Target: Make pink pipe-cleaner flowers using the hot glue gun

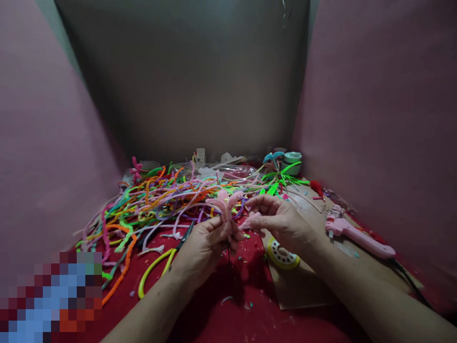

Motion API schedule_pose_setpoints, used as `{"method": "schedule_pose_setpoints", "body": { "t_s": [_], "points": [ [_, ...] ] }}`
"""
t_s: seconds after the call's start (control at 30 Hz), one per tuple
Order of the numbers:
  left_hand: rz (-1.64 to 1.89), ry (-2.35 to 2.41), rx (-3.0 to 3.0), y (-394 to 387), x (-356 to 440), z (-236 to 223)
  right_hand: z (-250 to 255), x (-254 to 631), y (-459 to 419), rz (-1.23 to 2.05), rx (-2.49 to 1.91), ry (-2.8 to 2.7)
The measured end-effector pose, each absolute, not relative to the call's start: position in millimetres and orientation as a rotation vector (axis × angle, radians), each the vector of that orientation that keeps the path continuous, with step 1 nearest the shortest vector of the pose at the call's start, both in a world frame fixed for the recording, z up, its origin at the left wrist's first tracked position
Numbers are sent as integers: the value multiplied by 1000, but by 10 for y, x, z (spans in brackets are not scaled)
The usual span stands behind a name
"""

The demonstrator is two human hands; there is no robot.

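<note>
My left hand (205, 243) is closed around the base of a pale pink pipe-cleaner flower (225, 202) and holds it upright over the red cloth (243, 305). My right hand (280, 219) pinches one pink petal loop at the flower's right side, fingers curled together. Both hands meet at the flower, just in front of a big tangle of coloured pipe cleaners (160, 200).
Scissors with yellow-green handles (160, 267) lie left of my left hand. A yellow tape roll (283, 255) sits on brown cardboard (300, 286) under my right wrist. A pink glue gun (357, 233) lies at the right. A green round container (292, 163) stands at the back. Pink walls close both sides.
</note>
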State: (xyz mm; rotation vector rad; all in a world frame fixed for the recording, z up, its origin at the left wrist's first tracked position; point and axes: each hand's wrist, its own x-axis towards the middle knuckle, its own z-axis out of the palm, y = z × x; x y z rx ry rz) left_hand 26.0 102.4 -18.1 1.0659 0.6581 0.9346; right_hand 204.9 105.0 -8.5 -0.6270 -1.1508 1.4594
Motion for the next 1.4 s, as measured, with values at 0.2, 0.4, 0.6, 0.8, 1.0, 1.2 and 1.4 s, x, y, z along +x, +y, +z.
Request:
{"method": "schedule_pose_setpoints", "body": {
  "t_s": [0.2, 0.4, 0.6, 0.8, 1.0, 1.2, 1.4],
  "points": [
    [907, 655, 1013, 1023, 271, -152, -47, 2124, 1069, 1478, -718, -1221],
    [914, 726, 1013, 1001, 279, -101, -59, 2111, 1090, 1406, -738, -1258],
    [1008, 696, 1005, 1017, 265, -86, 123, 2439, 912, 1117, -863, -1382],
    [1093, 670, 998, 1053, 229, -78, -249, 3426, 475, -52, -1721, -1743],
    [1072, 695, 1017, 1044, 259, -95, -786, 3834, 329, -522, -2046, -1881],
    [1075, 711, 981, 1058, 250, -92, -782, 3787, 401, -519, -2032, -1876],
    [1104, 685, 918, 1072, 260, -134, -882, 3880, 390, -568, -1877, -1903]
  ]
}}
